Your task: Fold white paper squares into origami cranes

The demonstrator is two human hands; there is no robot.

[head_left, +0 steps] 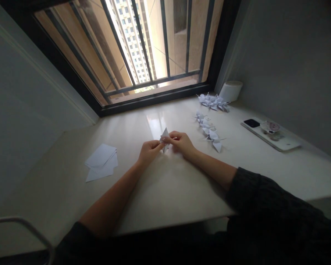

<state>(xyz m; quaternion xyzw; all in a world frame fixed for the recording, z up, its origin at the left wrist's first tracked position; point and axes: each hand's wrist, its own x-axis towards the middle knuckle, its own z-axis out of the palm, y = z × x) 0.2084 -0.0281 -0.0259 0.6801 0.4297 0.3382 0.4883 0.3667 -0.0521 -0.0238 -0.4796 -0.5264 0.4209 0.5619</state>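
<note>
Two dark sleeves (264,197) come in along the bottom of the frame, one on each side, and one curved pale bar (19,219) crosses the lower left corner. Beyond them spreads one pale desk (176,195). On it, left of centre, lies one small pile of white sheets (100,156), at least two of them, overlapping too much for an exact count.

At the middle of the frame are two bare hands, the left hand (149,151) and the right hand (184,144). The fingers of both are pinched on one folded piece of paper (165,133), its pointed tip upward, just above the desk.

At right lies one phone (289,144) with one round object (270,127) on its back. Between phone and hands runs a slanting row of folded paper cranes (209,131), roughly five. Farther up is a second, tighter cluster of cranes (213,102), too crowded to count, just beside one white cylinder (234,90).

Across the top stands one dark-framed window (154,99) with about seven upright bars (165,36); a many-windowed building (139,55) shows behind them.
</note>
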